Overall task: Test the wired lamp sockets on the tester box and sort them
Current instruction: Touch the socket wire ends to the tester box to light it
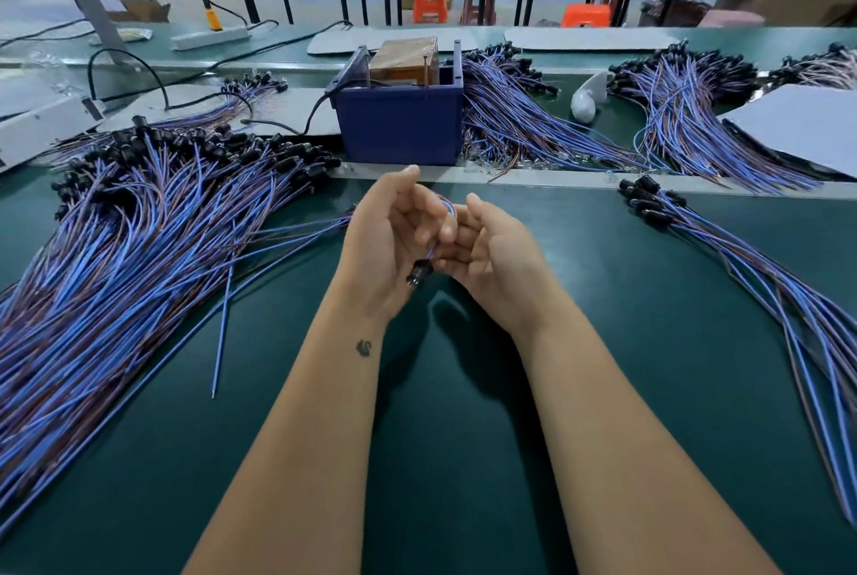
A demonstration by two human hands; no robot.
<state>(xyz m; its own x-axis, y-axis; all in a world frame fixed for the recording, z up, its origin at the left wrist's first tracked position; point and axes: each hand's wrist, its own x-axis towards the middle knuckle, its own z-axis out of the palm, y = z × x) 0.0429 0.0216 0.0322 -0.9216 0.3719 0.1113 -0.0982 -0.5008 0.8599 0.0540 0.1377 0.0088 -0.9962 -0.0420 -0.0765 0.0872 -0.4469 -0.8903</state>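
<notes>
Both my forearms reach out over the green worktop (445, 458), nearest to me, and meet in the middle above it. Starting on my left, a big heap of wired sockets (139, 240) fans across the worktop, black sockets at the far end, blue and brown leads running toward me; one loose blue wire (221, 324) lies apart at its edge. My left hand (387, 245) is turned palm up, fingers loosely curled, with one black socket (419, 272) resting against the heel of the palm; whether I truly grip it I cannot tell. Its leads loop up between my hands, and my right hand (487, 259) has its fingers curled round that wire loop (447, 208). Straight beyond the hands stands the blue tester box (401, 124), well apart from them, a black cable trailing off its left side. Right of the box lie more bundles, and on my near right a thinner sorted bundle (723, 245) curves toward me.

I judge I am between piles: one socket picked up, leads being gathered, not yet tested. Next I should free the bare lead ends, carry them forward to the box's contacts, then lay the piece on the proper pile.
</notes>
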